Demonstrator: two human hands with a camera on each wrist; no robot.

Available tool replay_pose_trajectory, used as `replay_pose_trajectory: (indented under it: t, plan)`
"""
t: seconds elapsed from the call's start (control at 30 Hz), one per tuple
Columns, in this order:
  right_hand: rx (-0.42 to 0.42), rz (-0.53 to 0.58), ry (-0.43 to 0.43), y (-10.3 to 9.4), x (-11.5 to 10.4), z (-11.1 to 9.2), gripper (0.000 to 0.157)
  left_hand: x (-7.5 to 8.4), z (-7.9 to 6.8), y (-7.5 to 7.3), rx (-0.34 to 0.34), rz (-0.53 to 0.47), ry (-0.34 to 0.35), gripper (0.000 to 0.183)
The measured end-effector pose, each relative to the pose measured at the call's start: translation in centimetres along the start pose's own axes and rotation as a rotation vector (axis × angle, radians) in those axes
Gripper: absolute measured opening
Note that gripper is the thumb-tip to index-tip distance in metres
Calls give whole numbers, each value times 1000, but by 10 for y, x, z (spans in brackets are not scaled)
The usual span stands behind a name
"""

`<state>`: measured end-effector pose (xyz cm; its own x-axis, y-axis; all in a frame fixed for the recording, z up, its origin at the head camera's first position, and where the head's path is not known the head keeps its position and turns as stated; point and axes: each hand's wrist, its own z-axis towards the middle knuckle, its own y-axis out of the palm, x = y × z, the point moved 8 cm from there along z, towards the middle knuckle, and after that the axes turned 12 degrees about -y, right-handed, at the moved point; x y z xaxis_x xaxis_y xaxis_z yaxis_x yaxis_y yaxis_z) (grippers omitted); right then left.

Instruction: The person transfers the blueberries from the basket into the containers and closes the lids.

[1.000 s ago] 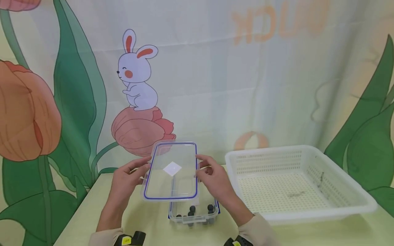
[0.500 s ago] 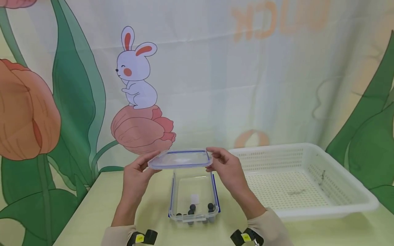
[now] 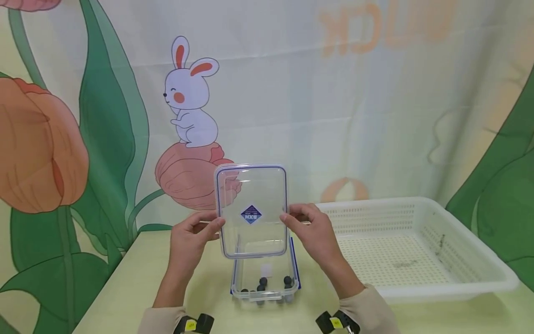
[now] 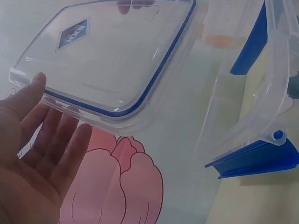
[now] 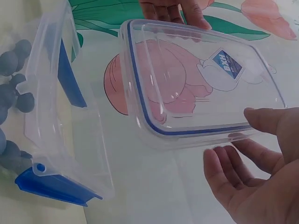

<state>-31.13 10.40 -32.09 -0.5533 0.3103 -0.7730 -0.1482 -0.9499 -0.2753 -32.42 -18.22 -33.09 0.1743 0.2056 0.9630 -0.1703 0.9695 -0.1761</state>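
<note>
A clear plastic lid (image 3: 253, 190) with a blue seal is held nearly upright above the table. On it is a blue diamond label (image 3: 251, 214), whose lettering reads upside down in the head view. My left hand (image 3: 189, 241) pinches the lid's left edge between thumb and fingers. At the opposite edge my right hand (image 3: 314, 234) pinches it the same way. Below and partly behind the lid stands a clear container (image 3: 267, 295) with blue side clips (image 4: 261, 161). Several dark blue round berries (image 5: 21, 100) lie in its near end; the lid hides its far part.
A large white perforated basket (image 3: 417, 292) stands on the table to the right. Behind the pale green table (image 3: 125, 287) hangs a curtain (image 3: 313, 116) printed with a rabbit and tulips.
The lid was first tilted over the container, then turned nearly flat, and now stands upright with its label facing me. Both hands kept hold of it and shifted slightly right. The container stayed put.
</note>
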Motion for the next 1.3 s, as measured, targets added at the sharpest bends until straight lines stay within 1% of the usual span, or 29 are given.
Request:
replay_pose_trajectory:
  t: [0.17,0.3,0.47,0.67,0.77,0.87,0.93,1.07,1.17,1.3]
  plan:
    - [-5,8,8,3,3,0,41,-3,1,5,-32,-5,-13,37]
    - [-15,12,43,5,5,0,49,-7,2,7,-59,6,-48,46]
    - [-38,15,85,7,10,-1,50,-13,4,13,-99,34,-100,58]
    - [-89,-42,146,10,14,-3,50,-22,6,18,-136,66,-153,58]
    - [-132,-74,185,14,17,-5,51,-28,6,20,-152,79,-187,56]
    - [-176,-111,199,18,21,-6,51,-33,5,23,-174,89,-220,58]
    - [-206,-148,185,19,22,-6,49,-37,4,25,-189,109,-250,59]
    - [-276,-275,158,23,22,-8,47,-47,3,31,-207,168,-322,60]
    - [-325,-365,149,28,21,-11,46,-53,2,34,-209,201,-361,60]
    - [-364,-400,152,34,21,-15,41,-59,2,37,-207,244,-389,61]
